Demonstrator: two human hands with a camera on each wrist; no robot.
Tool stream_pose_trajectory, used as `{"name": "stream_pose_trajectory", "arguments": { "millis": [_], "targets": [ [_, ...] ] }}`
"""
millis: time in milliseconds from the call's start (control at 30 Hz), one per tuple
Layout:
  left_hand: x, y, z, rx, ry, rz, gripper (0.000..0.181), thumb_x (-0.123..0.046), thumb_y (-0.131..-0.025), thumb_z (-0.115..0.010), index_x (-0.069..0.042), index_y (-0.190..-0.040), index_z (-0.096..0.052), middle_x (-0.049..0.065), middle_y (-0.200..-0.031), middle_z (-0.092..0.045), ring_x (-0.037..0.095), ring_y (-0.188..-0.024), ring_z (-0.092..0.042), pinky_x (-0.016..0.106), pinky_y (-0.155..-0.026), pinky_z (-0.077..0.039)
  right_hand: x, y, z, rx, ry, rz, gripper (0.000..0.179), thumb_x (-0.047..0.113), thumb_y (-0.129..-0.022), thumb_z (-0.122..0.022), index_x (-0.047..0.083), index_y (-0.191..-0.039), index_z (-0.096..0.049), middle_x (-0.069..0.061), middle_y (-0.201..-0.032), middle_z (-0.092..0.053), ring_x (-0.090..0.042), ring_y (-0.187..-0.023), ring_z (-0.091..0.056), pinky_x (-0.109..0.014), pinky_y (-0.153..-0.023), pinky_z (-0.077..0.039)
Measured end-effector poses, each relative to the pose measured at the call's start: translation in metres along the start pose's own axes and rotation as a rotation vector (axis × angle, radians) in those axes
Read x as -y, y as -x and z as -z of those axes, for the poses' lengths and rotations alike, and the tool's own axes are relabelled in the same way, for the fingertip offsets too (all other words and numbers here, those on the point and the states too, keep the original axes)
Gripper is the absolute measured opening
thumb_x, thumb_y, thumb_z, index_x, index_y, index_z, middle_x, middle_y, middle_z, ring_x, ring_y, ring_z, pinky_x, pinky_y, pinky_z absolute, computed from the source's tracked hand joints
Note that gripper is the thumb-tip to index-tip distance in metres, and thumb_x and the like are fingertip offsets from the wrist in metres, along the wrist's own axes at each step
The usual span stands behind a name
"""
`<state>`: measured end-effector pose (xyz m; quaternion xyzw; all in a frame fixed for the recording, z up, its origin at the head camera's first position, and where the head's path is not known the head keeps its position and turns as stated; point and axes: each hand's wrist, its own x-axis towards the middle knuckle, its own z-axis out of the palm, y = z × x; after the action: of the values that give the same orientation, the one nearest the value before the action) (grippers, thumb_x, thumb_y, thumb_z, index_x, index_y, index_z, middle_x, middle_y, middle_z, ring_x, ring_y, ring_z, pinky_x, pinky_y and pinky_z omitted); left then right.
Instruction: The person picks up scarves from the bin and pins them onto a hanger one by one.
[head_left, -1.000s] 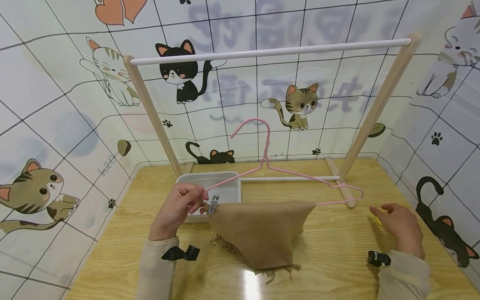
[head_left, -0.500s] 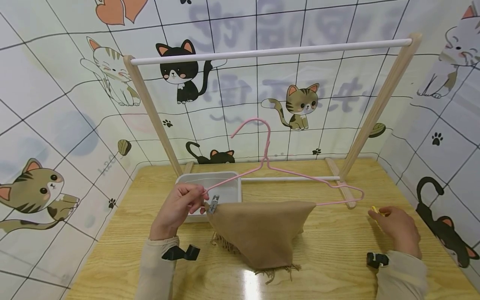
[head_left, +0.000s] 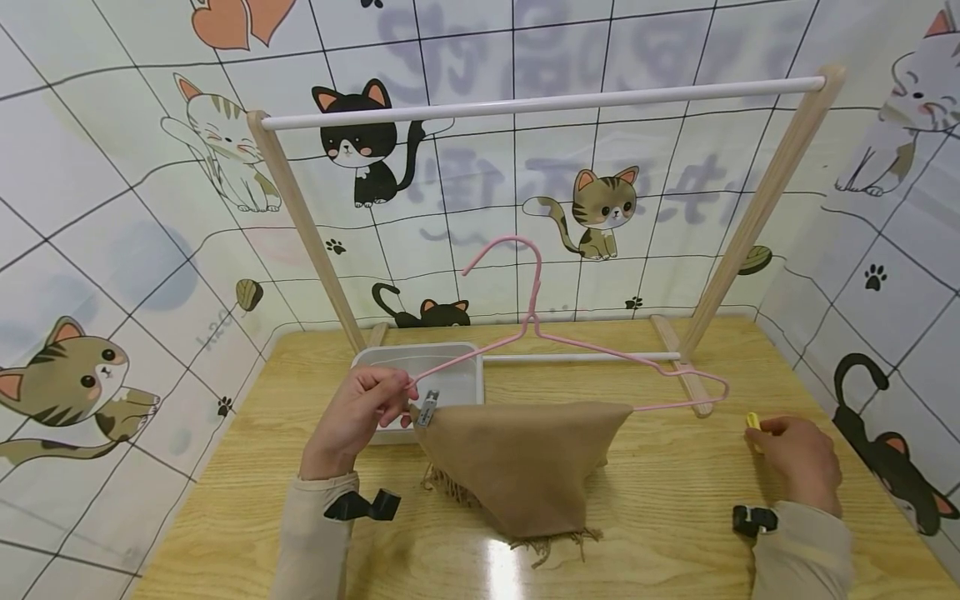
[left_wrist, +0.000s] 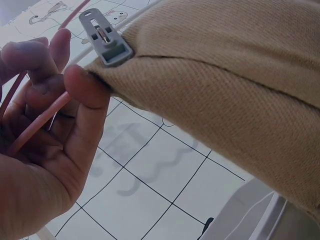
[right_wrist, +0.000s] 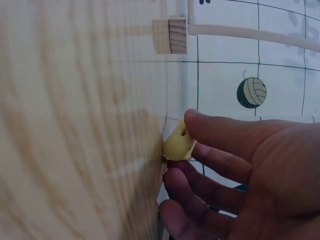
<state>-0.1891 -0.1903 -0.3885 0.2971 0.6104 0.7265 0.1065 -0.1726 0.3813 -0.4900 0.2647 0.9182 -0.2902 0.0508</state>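
Left hand (head_left: 360, 421): we see fingers curled round left end of pink hanger (head_left: 534, 321). Tan cloth (head_left: 517, 467) drapes over lower bar, grey clip (head_left: 428, 408) at its upper left corner; hanger's right end juts past cloth. Right hand (head_left: 801, 458): thumb and fingers pinch yellow clip (head_left: 753, 422) at tabletop (head_left: 675, 508), near right edge. We see wide gap from there to cloth.

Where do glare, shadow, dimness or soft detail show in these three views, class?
Head view: a white glare patch on the table, just below the brown cloth; left wrist view: the left hand looks dim against the paler wall; right wrist view: soft wood grain, with shadow beside the right hand.
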Motion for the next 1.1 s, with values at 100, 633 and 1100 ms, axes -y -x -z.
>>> {"name": "stream_pose_trajectory", "arguments": {
  "millis": [100,633,1100],
  "targets": [
    [0.001,0.0,0.001,0.003,-0.002,-0.003,0.038,-0.008,-0.109,-0.043,-0.012,-0.09,-0.075,0.002,-0.054,-0.039,0.016,-0.055,-0.043,0.026,-0.063,-0.054,-0.001,0.0,0.002,-0.009,0.001,0.011,0.05,0.03,-0.098,-0.061,-0.009,-0.129,-0.056,-0.036,-0.126,-0.056,-0.054,-0.106,-0.053,-0.052,-0.071,-0.043],
    [-0.001,0.0,0.0,-0.003,-0.021,0.006,0.039,-0.008,-0.108,-0.043,-0.015,-0.089,-0.075,0.003,-0.054,-0.039,0.012,-0.058,-0.049,0.026,-0.064,-0.054,0.004,0.004,0.011,-0.104,-0.056,0.05,0.071,0.032,-0.1,-0.056,-0.01,-0.151,-0.033,-0.041,-0.134,-0.046,-0.056,-0.113,-0.05,-0.061,-0.081,-0.045],
    [0.0,0.0,0.0,-0.004,-0.008,0.007,0.038,-0.008,-0.109,-0.043,-0.014,-0.089,-0.075,0.003,-0.054,-0.039,0.012,-0.056,-0.046,0.026,-0.063,-0.054,0.012,0.008,0.018,-0.132,-0.175,0.039,0.073,0.032,-0.098,-0.064,-0.016,-0.144,-0.034,-0.041,-0.135,-0.044,-0.055,-0.119,-0.048,-0.061,-0.089,-0.044]
  ]
}}
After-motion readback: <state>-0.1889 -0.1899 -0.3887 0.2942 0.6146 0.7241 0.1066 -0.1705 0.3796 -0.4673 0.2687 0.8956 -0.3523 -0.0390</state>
